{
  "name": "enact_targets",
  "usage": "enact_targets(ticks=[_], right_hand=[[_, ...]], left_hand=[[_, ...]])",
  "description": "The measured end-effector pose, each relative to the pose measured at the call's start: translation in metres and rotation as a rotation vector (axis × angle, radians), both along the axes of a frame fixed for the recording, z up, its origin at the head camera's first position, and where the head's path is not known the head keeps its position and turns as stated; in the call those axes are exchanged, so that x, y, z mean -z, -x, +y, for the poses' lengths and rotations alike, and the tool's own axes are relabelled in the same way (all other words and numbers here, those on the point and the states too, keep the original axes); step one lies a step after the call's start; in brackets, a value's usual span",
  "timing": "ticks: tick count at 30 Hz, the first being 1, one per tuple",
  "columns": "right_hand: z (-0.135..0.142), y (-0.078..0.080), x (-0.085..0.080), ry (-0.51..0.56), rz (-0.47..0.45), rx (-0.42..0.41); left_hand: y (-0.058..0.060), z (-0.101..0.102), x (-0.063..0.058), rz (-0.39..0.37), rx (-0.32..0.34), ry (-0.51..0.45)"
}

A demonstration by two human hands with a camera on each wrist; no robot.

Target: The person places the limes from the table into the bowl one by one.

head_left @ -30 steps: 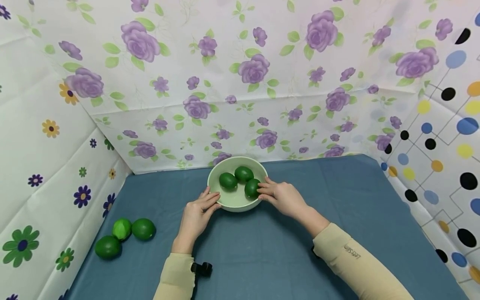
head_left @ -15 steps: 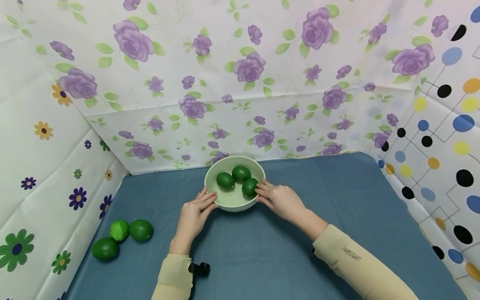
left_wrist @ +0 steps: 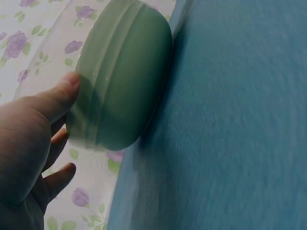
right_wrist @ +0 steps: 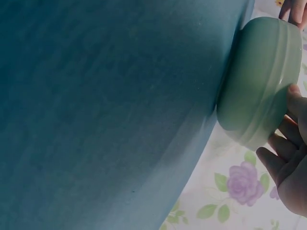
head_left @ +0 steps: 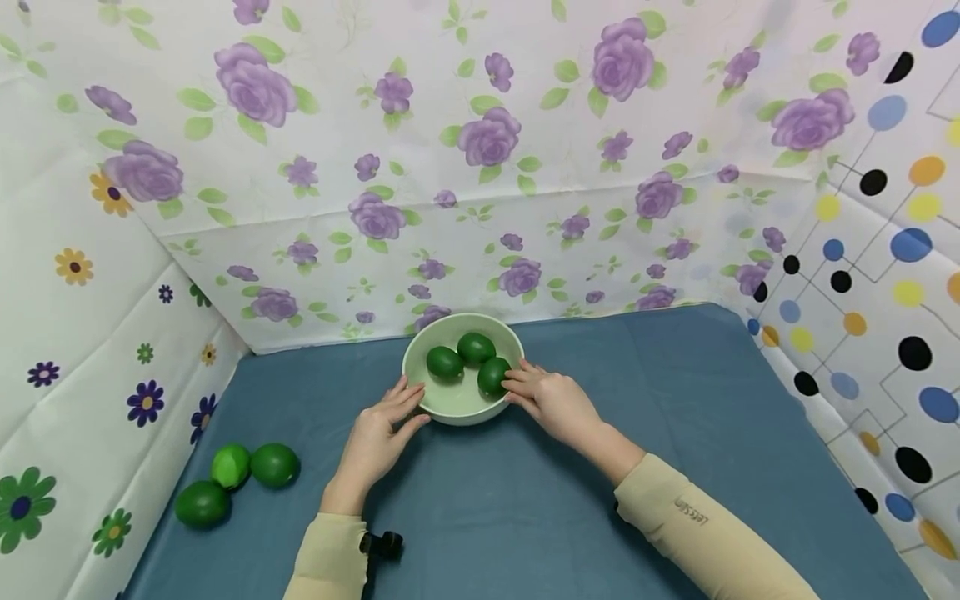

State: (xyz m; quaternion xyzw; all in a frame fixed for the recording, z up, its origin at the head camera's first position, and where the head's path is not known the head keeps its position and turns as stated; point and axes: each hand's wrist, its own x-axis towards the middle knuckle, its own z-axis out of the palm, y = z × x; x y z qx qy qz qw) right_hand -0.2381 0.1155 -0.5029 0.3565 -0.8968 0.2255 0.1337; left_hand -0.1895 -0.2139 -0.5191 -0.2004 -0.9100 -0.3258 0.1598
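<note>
The bowl point(head_left: 462, 406) stands upright on the table point(head_left: 487, 517), near the middle of the far edge. Three green fruits point(head_left: 476, 348) lie inside it.

Left hand point(head_left: 372, 437): clamped on the bowl's near-left rim. The thumb bears on the outer wall; the fingertips reach over the rim. The gap between thumb and fingers is narrow at the rim. In the left wrist view, one lower finger extends clear of the wall.

Right hand point(head_left: 558, 407): clamped on the near-right rim, thumb outside, fingers over the edge. Its fingertips overlap the nearest fruit in the head view; contact cannot be determined.

Three loose fruits point(head_left: 230, 466) lie clustered by the table's left edge, well apart from both hands.
</note>
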Motion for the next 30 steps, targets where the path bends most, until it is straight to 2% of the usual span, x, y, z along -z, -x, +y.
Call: enact_targets(ticks=[3,9,15,19,22,27,30], right_hand=[[0.000,0.000,0.001,-0.001,-0.002,0.000],[0.000,0.002,0.003,0.015,-0.008,-0.003],[0.000,0.002,0.003,0.027,-0.012,0.005],[0.000,0.001,0.003,0.029,-0.013,0.013],[0.000,0.001,0.003,0.033,-0.013,0.017],[0.000,0.001,0.003,0.023,-0.028,0.021],[-0.001,0.001,0.003,0.021,-0.037,0.019]], left_hand=[[-0.006,-0.005,-0.001,0.031,-0.026,0.015],[-0.023,-0.025,-0.009,0.166,-0.128,0.028],[-0.043,-0.056,-0.021,0.166,-0.223,0.131],[-0.058,-0.078,-0.030,0.093,-0.283,0.215],[-0.065,-0.093,-0.037,-0.012,-0.298,0.275],[-0.070,-0.116,-0.043,-0.208,-0.296,0.366],[-0.071,-0.127,-0.041,-0.291,-0.294,0.413]])
